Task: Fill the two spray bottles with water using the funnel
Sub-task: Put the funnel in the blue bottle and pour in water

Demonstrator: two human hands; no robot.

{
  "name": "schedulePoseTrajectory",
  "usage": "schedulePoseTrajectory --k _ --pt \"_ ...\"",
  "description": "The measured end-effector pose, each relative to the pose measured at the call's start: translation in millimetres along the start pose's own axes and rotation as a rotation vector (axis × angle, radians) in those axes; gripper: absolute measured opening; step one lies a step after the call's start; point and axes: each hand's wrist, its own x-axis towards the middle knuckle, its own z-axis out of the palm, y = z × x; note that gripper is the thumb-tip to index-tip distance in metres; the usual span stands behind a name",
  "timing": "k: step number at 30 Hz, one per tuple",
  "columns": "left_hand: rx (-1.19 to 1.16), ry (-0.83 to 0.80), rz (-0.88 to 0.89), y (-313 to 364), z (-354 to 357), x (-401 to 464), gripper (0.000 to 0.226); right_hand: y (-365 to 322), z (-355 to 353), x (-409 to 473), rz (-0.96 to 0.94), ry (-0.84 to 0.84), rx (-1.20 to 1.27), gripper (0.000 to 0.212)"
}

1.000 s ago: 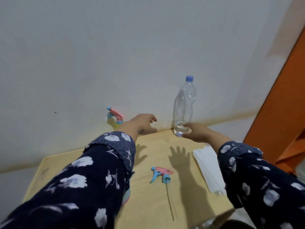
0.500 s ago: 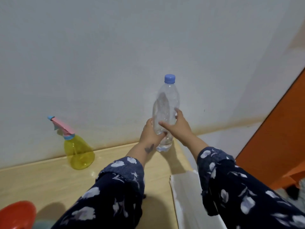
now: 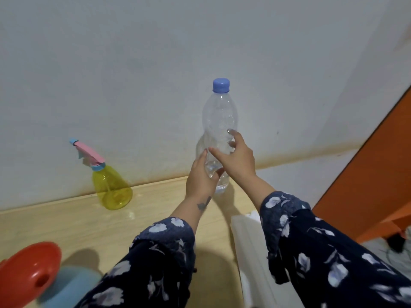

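Bottle (image 3: pixel 219 121) — apparently unlabelled, both hands (image 3: pixel 201 180) gripping

One water bottle (image 3: pixel 219 134), one yellow spray bottle (image 3: pixel 112 187), one funnel (image 3: pixel 29 272) — two hands.

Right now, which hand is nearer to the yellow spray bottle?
Left. The left hand grips the water bottle's lower part, on the side facing the yellow spray bottle. The right hand holds the water bottle's far side, farther away.
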Motion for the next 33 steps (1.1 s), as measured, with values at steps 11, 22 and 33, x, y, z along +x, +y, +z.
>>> schedulePoseTrajectory --k 11,22,33 --pt "-0.027 -0.022 0.013 -26 -50 -127 0.071 -22 -7 -143 0.022 0.024 -0.008 0.073" --pt "-0.094 -0.111 -0.015 -54 -67 -205 0.063 -19 -10 -245 0.083 0.051 0.027 0.073" --pt "0.041 0.029 0.206 25 -98 -210 0.104 -94 -74 -218 -0.140 0.111 -0.273 0.079"
